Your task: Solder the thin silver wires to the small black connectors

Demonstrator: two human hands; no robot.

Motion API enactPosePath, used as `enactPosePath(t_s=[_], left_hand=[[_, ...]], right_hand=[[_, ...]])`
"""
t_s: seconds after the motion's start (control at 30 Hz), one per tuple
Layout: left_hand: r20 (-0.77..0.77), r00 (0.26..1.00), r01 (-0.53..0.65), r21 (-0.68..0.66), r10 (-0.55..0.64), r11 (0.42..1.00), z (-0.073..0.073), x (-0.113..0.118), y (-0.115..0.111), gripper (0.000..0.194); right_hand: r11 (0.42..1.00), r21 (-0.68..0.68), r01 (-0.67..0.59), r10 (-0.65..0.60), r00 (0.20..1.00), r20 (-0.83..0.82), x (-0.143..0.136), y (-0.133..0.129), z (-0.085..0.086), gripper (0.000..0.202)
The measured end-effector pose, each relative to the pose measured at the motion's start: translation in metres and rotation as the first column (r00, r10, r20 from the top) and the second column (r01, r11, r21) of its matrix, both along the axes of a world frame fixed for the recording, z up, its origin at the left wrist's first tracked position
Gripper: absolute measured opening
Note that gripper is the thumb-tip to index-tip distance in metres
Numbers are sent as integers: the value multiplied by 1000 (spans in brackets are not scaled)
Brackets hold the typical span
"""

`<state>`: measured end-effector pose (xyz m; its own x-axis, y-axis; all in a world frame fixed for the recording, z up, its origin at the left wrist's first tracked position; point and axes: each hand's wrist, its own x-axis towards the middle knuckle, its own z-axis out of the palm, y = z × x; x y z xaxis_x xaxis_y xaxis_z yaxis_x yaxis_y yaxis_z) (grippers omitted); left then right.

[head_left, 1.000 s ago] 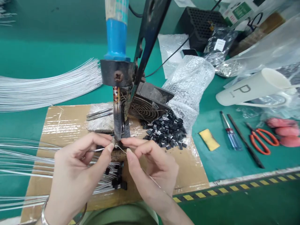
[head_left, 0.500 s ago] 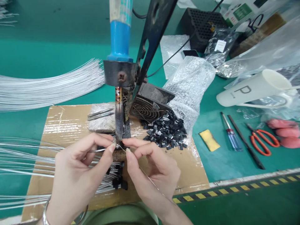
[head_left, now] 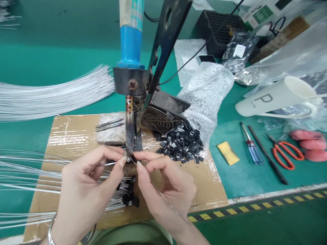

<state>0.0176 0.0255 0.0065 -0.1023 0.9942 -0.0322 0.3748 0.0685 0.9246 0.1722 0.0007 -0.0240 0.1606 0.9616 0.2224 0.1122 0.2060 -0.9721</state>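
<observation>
A soldering iron (head_left: 131, 47) with a blue handle is clamped upright, its dark tip pointing down between my hands. My left hand (head_left: 88, 183) is closed, pinching a thin light-grey rod-like piece (head_left: 108, 164) close beside the tip; whether it is a cable or a tool I cannot tell. My right hand (head_left: 170, 180) is closed on a thin solder wire (head_left: 159, 192), whose end reaches the iron's tip. The small part at the tip is mostly hidden by my fingers. Below them, white cables with black connectors (head_left: 130, 199) lie on the cardboard (head_left: 204, 183).
Behind the iron stand a black metal bracket (head_left: 166, 44) and a fan (head_left: 160, 115). Loose black connectors (head_left: 181, 143) are heaped to the right. White cables (head_left: 56, 97) lie left. Rightward are a yellow sponge (head_left: 228, 153), a screwdriver (head_left: 251, 144), orange-handled pliers (head_left: 286, 153) and a mug (head_left: 276, 97).
Almost nothing differs. Both hands keep their pinches at the iron's tip, and the solder wire's end has shifted only slightly. The view has moved a little.
</observation>
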Motion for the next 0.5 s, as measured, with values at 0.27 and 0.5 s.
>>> enactPosePath(t_s=[0.27, 0.5], left_hand=[[-30, 1000, 6, 22, -6, 1000, 0, -1, 0, 13], [-15, 1000, 2, -21, -2, 1000, -2, 0, 0, 11]], right_hand=[[1000, 15, 19, -19, 1000, 25, -1, 0, 2, 21], [1000, 12, 19, -20, 999, 39, -1, 1, 4, 19]])
